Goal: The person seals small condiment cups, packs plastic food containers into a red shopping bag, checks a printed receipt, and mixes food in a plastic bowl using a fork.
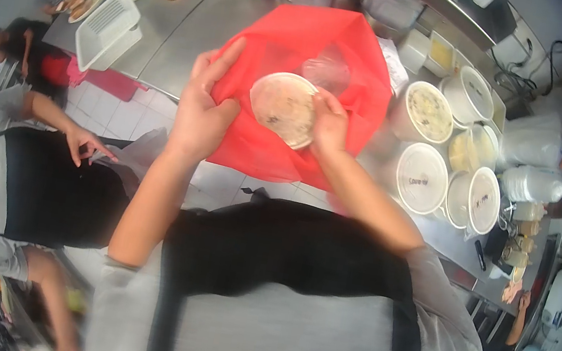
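Note:
A red fabric-like bag [292,34] is spread wide in front of me above the counter's edge. My left hand [205,108] grips its left side, fingers behind the material and thumb toward its mouth. In my right hand [330,123] is a round tub [281,106] with a pale lid and dark marks on it, held by its right rim over the bag's opening. A clear plastic bundle [327,72] shows inside the red bag, just beyond the tub; what it contains cannot be made out.
Several round lidded tubs [422,178] stand on the steel counter [171,33] to the right, near a black marker [480,255]. A white basket [109,31] is at the left. A co-worker's hand [86,145] is close on my left; other people are farther off.

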`<state>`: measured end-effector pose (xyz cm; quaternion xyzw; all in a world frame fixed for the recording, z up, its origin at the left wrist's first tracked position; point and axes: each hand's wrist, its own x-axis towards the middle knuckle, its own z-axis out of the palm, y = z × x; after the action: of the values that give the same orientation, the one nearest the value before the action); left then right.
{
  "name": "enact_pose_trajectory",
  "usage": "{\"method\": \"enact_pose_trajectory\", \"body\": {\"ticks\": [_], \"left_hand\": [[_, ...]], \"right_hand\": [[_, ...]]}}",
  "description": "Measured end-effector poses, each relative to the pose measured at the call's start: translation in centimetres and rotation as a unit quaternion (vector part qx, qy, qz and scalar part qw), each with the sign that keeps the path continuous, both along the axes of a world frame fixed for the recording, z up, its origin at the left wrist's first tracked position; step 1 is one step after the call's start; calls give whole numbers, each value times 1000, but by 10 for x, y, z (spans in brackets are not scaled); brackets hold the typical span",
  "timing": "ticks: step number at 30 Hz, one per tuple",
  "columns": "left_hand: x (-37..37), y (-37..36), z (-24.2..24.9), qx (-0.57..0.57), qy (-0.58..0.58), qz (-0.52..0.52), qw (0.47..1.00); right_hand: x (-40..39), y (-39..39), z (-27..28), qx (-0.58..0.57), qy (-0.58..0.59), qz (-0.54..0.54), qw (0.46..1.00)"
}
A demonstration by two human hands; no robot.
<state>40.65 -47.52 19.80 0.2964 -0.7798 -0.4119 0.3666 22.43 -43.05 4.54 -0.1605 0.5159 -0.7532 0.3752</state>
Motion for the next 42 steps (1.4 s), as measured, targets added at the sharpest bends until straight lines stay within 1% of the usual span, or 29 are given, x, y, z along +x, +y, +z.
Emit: {"method": "enact_pose_trajectory", "body": {"ticks": [2, 3, 6, 8, 9, 10, 11, 12, 13, 14, 15, 16, 17, 20, 21, 22, 24, 25, 26, 27, 29, 30, 31, 33, 34, 35, 38, 42], "left_hand": [[-5, 4, 19, -58, 24, -10, 998], [-5, 4, 24, -87, 36, -13, 995], [14, -16, 23, -42, 9, -13, 999], [26, -10, 22, 69, 76, -42, 994], [33, -3, 21, 126, 109, -54, 985], [41, 5, 22, 134, 81, -53, 986], [48, 13, 27, 141, 52, -52, 987], [56, 18, 30, 149, 21, -50, 987], [63, 17, 28, 191, 7, -77, 979], [66, 20, 28, 203, 18, -65, 977], [66, 23, 28, 215, 31, -52, 975], [67, 25, 27, 228, 43, -39, 972], [67, 23, 24, 258, 109, -54, 958], [74, 10, 23, 240, 194, -102, 946], [74, 10, 24, 247, 224, -140, 932], [75, 11, 26, 259, 246, -169, 919], [77, 16, 30, 283, 288, -226, 887], [76, 19, 32, 280, 301, -214, 886], [74, 24, 34, 278, 313, -202, 886], [72, 27, 35, 276, 323, -191, 885], [79, 20, 33, 287, 251, -173, 908], [78, 16, 30, 290, 215, -167, 918], [76, 18, 28, 291, 233, -162, 914], [73, 22, 23, 292, 272, -153, 904], [74, 22, 22, 286, 271, -157, 905], [77, 22, 21, 283, 270, -159, 906], [80, 23, 19, 277, 265, -157, 910], [76, 26, 17, 284, 277, -152, 905]], "right_hand": [[1, -10, -9, 86, 138, 24, 986], [3, -4, 8, 72, 58, 92, 992], [-19, 41, 72, 97, 208, 218, 949], [-68, 77, 111, 123, 243, 203, 940], [-114, 90, 104, 95, 202, 165, 961], [-174, 98, 66, 139, 385, -23, 912], [-208, 105, 56, 275, 567, -202, 750], [-238, 118, 43, 363, 577, -207, 702], [-266, 127, 27, 446, 581, -210, 647], [-297, 128, -2, 373, 407, -173, 815], [-297, 118, -7, 276, 208, -124, 930], [-297, 113, -10, 162, -6, -66, 985], [-296, 116, -15, 63, -104, -98, 988], [-273, 101, 11, 115, -62, -158, 979], [-282, 99, 0, 116, -15, -165, 979], [-289, 98, -10, 150, 48, -176, 972], [-306, 100, -29, 214, 175, -199, 940], [-314, 103, -35, 195, 218, -184, 938], [-322, 108, -41, 190, 232, -183, 936], [-310, 111, -23, 181, 218, -172, 944], [-280, 117, 24, 183, 188, -137, 955], [-275, 121, 37, 203, 178, -116, 956], [-281, 124, 39, 249, 169, -86, 950], [-271, 138, 61, 357, 189, 26, 915], [-261, 144, 72, 409, 198, 84, 887], [-249, 147, 76, 419, 188, 121, 880], [-233, 147, 60, 383, 171, 89, 904], [-234, 141, 28, 257, 137, 0, 957]]}}
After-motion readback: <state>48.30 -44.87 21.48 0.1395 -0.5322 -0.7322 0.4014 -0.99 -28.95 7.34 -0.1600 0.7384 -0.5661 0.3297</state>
